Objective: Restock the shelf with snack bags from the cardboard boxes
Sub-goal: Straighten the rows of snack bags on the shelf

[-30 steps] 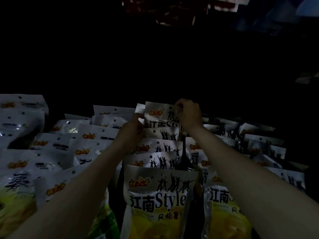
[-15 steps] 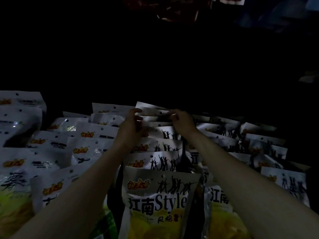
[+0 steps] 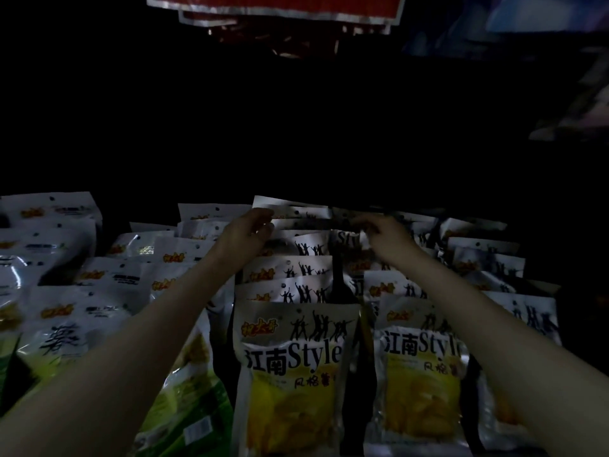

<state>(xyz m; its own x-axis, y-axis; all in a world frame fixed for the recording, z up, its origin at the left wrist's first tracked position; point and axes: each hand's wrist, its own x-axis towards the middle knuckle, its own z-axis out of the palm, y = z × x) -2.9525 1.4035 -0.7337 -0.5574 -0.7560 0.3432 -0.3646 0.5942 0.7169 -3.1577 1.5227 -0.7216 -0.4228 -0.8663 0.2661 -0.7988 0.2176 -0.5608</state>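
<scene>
Both hands are reaching over upright rows of snack bags; nearest, a white-topped yellow bag (image 3: 290, 367) is facing front. Farther back, left hand (image 3: 245, 237) and right hand (image 3: 385, 237) are curling on rear bag tops (image 3: 296, 216); the actual grip is unclear in the dark.

Dim shelf packed with rows of white-topped, yellow-bottomed plastic snack bags (image 3: 290, 364) printed "Style" with black dancer silhouettes. Left hand (image 3: 247, 237) at 11 o'clock from that front bag, fingers curled at the white top edges of the back-row bags (image 3: 298, 214). Right hand (image 3: 384, 237) at 1 o'clock, fingers curled on a bag top; grip unclear. Green-bottomed plastic bags (image 3: 184, 400) at 8 o'clock. Red foil-edged packets (image 3: 273, 8) at 12 o'clock.
</scene>
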